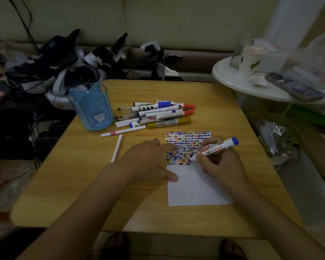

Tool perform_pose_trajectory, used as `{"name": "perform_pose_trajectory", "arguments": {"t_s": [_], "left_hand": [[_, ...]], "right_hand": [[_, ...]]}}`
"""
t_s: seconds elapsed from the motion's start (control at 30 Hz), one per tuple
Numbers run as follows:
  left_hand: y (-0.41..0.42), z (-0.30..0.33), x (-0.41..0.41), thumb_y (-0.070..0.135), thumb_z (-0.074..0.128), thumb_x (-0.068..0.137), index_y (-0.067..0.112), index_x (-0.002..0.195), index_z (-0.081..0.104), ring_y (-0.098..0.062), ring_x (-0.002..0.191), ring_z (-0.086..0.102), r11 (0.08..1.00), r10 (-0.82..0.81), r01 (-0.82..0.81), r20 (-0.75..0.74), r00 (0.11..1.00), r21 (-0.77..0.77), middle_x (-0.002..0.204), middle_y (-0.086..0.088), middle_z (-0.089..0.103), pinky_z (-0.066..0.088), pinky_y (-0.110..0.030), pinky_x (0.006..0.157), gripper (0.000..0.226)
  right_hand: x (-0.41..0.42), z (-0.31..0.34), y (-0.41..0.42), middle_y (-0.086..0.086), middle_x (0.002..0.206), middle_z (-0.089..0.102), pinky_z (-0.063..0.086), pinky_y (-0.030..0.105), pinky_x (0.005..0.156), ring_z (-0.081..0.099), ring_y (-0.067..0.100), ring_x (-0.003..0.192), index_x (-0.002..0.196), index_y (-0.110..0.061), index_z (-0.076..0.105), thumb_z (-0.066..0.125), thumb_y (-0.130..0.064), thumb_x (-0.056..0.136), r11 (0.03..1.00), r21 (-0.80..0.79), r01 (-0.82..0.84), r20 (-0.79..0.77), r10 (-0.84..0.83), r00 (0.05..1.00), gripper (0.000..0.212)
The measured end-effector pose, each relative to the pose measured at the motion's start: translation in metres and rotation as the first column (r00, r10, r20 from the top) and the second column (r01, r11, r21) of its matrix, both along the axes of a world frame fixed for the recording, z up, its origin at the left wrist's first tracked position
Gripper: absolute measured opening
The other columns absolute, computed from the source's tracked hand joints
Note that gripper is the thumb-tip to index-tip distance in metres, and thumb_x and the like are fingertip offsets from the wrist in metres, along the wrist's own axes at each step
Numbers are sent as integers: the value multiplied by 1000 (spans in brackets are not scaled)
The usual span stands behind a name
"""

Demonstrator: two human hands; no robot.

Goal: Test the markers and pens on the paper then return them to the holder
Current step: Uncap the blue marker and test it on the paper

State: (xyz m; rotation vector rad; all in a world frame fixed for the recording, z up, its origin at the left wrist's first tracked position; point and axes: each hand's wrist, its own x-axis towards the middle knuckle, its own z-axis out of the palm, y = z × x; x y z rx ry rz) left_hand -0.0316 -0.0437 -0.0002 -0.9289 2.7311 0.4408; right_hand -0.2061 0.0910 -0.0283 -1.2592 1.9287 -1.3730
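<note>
I see my right hand (220, 162) curled round a white whiteboard marker with a blue end cap (215, 148), thumb and fingers pinching the barrel low down, its tip resting on the white sheet of paper (195, 186) at the bottom row of coloured dashes. The marker leans up and away to the right. My left hand (148, 158) lies flat and spread, fingers straight, holding nothing; its forefinger and thumb press on the paper's left edge.

The paper lies on the yellow wood-grain worktop (79, 184); its far half is filled with small marks in many colours, the near half is bare. Beyond it lies a loose heap of markers and pens (156, 113), among them ones with red caps, a blue cap and a mustard-yellow barrel. Two thin white pens lie apart from the heap: one with a pink band (123, 131) and one plain (117, 148) just beside my left hand. The translucent blue plastic pen holder (91, 106) stands upright at the far left of the worktop; I cannot tell what is inside.

Left of the holder sits a dark tangle of straps and gear (51, 61). At the right, a round white side table (251, 81) carries a paper cup (250, 59) and a remote control (295, 87).
</note>
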Motion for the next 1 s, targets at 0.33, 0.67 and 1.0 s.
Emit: {"name": "perform_pose_trajectory", "arguments": {"t_s": [0.33, 0.67, 1.0], "left_hand": [[3, 5, 8, 67, 57, 86, 44, 152, 20, -12, 103, 48, 1000, 29, -27, -117, 993, 15, 120, 4, 47, 45, -30, 79, 80], [7, 5, 16, 9, 41, 102, 43, 150, 29, 3, 85, 45, 999, 11, 6, -370, 929, 45, 99, 12, 46, 46, -23, 74, 60], [12, 15, 12, 11, 51, 97, 48, 152, 17, -4, 88, 55, 984, 97, -12, -481, 872, 176, 106, 15, 54, 50, -23, 75, 74]], "right_hand": [[-3, 12, 1, -1, 71, 71, 49, 22, 51, 65, 12, 59, 94, -24, 68, 72, -15, 90, 998, -64, 3, 135, 6, 991, 10], [5, 22, -1, -1, 70, 71, 53, 27, 56, 65, 14, 60, 96, -17, 67, 72, -16, 89, 994, -106, -8, 257, 35, 966, 9], [15, 32, -10, 4, 72, 71, 56, 24, 56, 67, 14, 62, 92, -16, 65, 63, -9, 94, 992, -129, -9, 385, 58, 921, 7]]}}
